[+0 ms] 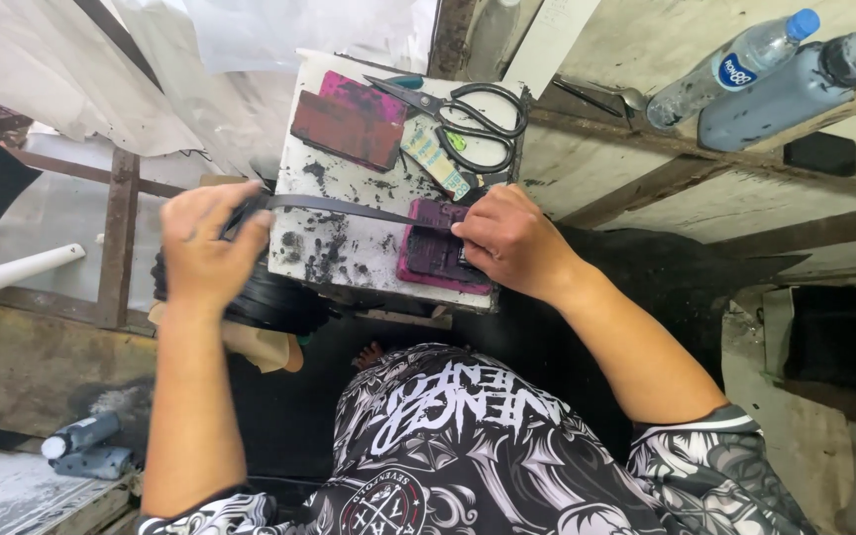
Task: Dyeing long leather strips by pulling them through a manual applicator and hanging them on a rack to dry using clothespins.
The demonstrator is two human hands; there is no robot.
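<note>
The left hand [208, 248] was closed around one end of a long, thin black strip [334, 206], gripping it at the left edge of the bench [349, 263]. The strip ran from that hand to the right across the bench top, tapering toward a dark purple block [430, 256] that lay near the front right corner. The right hand [512, 241] rested on that block with its fingers bent down, pressing the far end of the strip against the block's top; whether the fingers pinched the strip or only held it down could not be told.

The bench top was a small white board smeared with black stains, most thickly just in front of the strip. Below the left hand, at the bench's edge, sat a dark coil of black material [269, 302].

Toward the back of the board lay a reddish-brown block [347, 129] with a magenta pad beneath it. Beside it sat a pair of black-handled scissors [468, 114], blades pointing left, lying partly over a narrow printed packet [436, 159].

Well off to the right, on a wooden ledge, two plastic bottles [765, 74] lay side by side, one clear with a blue cap, one filled with dark liquid.
</note>
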